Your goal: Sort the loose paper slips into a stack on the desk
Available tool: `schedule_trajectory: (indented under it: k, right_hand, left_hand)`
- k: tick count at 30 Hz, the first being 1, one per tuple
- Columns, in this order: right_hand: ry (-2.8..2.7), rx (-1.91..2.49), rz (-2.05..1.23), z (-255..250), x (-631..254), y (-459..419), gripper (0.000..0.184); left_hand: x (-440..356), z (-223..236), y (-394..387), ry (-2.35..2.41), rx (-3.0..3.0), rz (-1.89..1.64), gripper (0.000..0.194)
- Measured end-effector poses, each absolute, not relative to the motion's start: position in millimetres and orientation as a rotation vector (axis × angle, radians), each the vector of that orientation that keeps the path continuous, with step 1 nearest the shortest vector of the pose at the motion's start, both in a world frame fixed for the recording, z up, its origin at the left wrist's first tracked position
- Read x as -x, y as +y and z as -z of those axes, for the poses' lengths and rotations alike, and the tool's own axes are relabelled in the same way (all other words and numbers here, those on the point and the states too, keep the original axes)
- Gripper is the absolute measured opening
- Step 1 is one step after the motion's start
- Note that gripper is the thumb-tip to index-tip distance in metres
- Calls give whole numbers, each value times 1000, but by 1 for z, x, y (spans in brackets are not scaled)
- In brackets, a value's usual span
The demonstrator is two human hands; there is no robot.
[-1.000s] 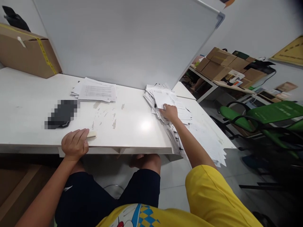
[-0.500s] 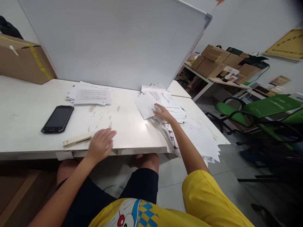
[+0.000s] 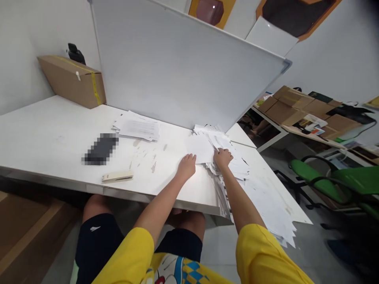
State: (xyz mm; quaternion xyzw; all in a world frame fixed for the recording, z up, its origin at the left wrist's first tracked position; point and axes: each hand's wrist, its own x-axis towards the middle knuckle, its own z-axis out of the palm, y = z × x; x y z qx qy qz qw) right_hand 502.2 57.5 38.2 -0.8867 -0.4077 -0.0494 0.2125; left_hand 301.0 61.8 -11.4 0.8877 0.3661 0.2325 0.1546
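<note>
A blank white sheet of paper lies at the left edge of a messy paper pile. My left hand is closed at the sheet's near left corner, thumb and fingers pressed together there. At its right side, my right hand has curled fingers gripping the edge over the pile; the fingertips are partly hidden. Left of my hands, a cream stapler rests near the desk's front edge. Farther back is a smaller stack of printed sheets.
A pixelated dark phone-like object lies on the white desk. A whiteboard stands along the back, with a cardboard box at its left. Loose papers spread along the right side. Green chairs stand beyond.
My left hand has moved right, from beside the stapler to the sheet. My right hand has closed on the sheet's right side. The camera view has shifted, and the phone now appears pixelated.
</note>
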Motion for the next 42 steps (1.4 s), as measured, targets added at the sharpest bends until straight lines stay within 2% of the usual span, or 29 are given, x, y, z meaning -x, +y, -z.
schedule_trajectory:
  k: [7,9,11,13,16,21,24,28,30,35,42]
  right_hand:
    - [-1188,2357,222,-68,-480,13,47]
    - [-1301,2181,265,-70,-461,-19,45]
    - [-1432,1862,329,-63,-434,-57,40]
    - [-1466,1582,416,-50,-401,-94,36]
    - [-1628,1330,336,-24,-353,-132,43]
    - [-1605,1245,193,6,-306,-157,53]
    - [-1614,1290,112,14,-296,-162,47]
    - [-1404,1330,-32,15,-291,-161,30]
    - [-1294,1318,-111,13,-289,-156,25]
    - [-1293,1240,-253,11,-285,-138,26]
    - [-1479,1194,-355,11,-290,-131,31]
  left_hand:
    - [-275,-5,42,1021,-2355,-730,25]
    - [-255,-9,27,1037,-2279,-789,22]
    - [-230,-12,9,1087,-2110,-890,28]
    - [-203,-16,-7,1089,-1602,-1079,31]
    - [-163,-22,-28,886,-680,-1248,27]
    - [-104,-25,-59,922,-103,-1191,15]
    - [-77,-19,-79,1040,-14,-1186,14]
    - [-55,-10,-98,1139,-82,-1125,13]
    - [-48,-7,-102,1158,-192,-1057,19]
    - [-45,-1,-95,1197,-553,-972,48]
    - [-51,5,-79,1205,-613,-958,55]
